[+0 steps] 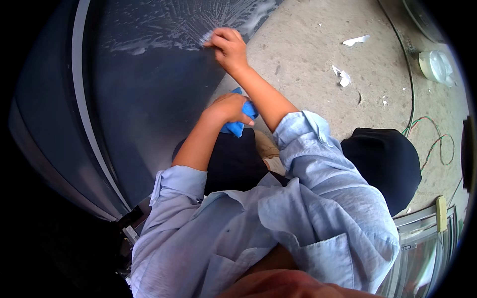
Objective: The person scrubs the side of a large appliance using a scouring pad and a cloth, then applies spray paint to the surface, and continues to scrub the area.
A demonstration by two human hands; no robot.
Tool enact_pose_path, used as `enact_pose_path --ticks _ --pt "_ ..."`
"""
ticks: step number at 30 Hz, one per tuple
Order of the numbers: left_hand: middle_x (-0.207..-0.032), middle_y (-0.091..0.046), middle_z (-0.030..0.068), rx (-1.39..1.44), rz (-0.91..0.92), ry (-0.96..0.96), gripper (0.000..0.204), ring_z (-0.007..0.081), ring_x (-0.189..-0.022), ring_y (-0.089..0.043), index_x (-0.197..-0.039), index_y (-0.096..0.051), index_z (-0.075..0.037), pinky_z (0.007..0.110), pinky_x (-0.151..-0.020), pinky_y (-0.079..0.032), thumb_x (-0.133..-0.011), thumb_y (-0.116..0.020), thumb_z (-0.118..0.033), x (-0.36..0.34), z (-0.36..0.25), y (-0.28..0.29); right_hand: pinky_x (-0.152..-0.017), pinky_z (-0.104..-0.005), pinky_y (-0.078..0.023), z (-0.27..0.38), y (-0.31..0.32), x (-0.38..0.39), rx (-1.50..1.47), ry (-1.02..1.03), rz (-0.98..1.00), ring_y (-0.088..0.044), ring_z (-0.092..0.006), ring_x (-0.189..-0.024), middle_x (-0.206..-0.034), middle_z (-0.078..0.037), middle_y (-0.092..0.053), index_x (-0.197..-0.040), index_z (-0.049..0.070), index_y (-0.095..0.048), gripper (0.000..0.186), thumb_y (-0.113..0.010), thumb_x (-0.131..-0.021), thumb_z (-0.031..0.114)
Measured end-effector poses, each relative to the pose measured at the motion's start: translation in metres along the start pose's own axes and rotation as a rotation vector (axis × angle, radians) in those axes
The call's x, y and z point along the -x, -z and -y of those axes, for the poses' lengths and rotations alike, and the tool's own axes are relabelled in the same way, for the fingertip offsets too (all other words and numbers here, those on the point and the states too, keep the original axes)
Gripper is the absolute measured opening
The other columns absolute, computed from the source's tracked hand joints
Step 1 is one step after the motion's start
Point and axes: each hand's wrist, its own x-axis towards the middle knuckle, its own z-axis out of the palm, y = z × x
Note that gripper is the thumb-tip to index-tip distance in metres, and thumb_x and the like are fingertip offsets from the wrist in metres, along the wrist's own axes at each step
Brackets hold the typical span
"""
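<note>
My right hand [229, 48] is closed round a small brush whose white bristles [205, 38] touch a dark, glossy panel [144, 94]. The hand hides the brush's handle. White foam [198, 20] spreads in streaks over the panel's far part. Closer to my body, my left hand [226, 108] is closed on a folded blue cloth [237, 127], held by the panel's right edge above my lap. Part of the cloth lies hidden under the palm.
A pale grey strip [79, 74] runs along the panel's left side. On the concrete floor [298, 59] lie white scraps [343, 77], a black cable [405, 54] and red and green wires [439, 144]. A clear tub [437, 67] stands far right; a framed glass unit [417, 253] is lower right.
</note>
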Motion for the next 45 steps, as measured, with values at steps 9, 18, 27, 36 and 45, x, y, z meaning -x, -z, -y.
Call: enact_pose_path --ticks 9,18,27,36,45 --pt "-0.112 -0.067 0.0195 0.024 -0.033 -0.014 0.070 0.0364 -0.108 -0.062 -0.122 -0.065 -0.010 0.042 -0.093 -0.048 -0.064 -0.084 -0.046 0.008 0.011 -0.004 -0.081 -0.0358 -0.050 0.022 -0.003 -0.001 0.000 0.004 0.016 -0.062 -0.0255 -0.093 -0.096 -0.002 -0.065 -0.079 0.015 -0.073 0.023 -0.068 -0.066 -0.004" --pt "-0.114 -0.067 0.0200 0.035 -0.015 -0.006 0.069 0.0366 -0.108 -0.063 -0.121 -0.065 -0.010 0.042 -0.093 -0.048 -0.066 -0.083 -0.046 0.006 0.010 -0.002 -0.075 -0.0345 -0.052 -0.003 0.004 0.015 0.012 -0.232 -0.035 -0.063 -0.0250 -0.086 -0.091 -0.005 -0.062 -0.080 0.011 -0.073 0.019 -0.068 -0.069 -0.005" --pt "-0.119 -0.065 0.0199 0.067 0.014 0.035 0.071 0.0347 -0.114 -0.061 -0.124 -0.063 -0.009 0.041 -0.099 -0.046 -0.066 -0.085 -0.042 0.001 0.005 0.003 -0.077 -0.0296 -0.053 -0.037 0.007 0.003 -0.169 -0.866 -0.394 -0.065 -0.0173 -0.081 -0.096 -0.007 -0.063 -0.083 0.006 -0.073 0.010 -0.073 -0.077 -0.001" --pt "-0.120 -0.066 0.0184 0.066 0.026 0.003 0.071 0.0334 -0.117 -0.059 -0.123 -0.065 -0.009 0.041 -0.100 -0.046 -0.064 -0.086 -0.041 -0.002 0.005 0.001 -0.074 -0.0273 -0.053 -0.007 -0.013 -0.016 -0.303 -0.602 -0.383 -0.064 -0.0142 -0.084 -0.094 -0.009 -0.067 -0.087 0.002 -0.072 0.007 -0.072 -0.080 0.000" --pt "-0.116 -0.068 0.0168 0.084 -0.081 -0.125 0.063 0.0317 -0.112 -0.063 -0.115 -0.069 -0.012 0.039 -0.095 -0.048 -0.063 -0.086 -0.044 -0.011 0.010 0.000 -0.077 -0.0309 -0.052 0.039 -0.014 -0.026 -0.193 -0.549 -0.318 -0.063 -0.0202 -0.089 -0.086 -0.006 -0.064 -0.079 0.010 -0.076 0.007 -0.077 -0.073 0.006"
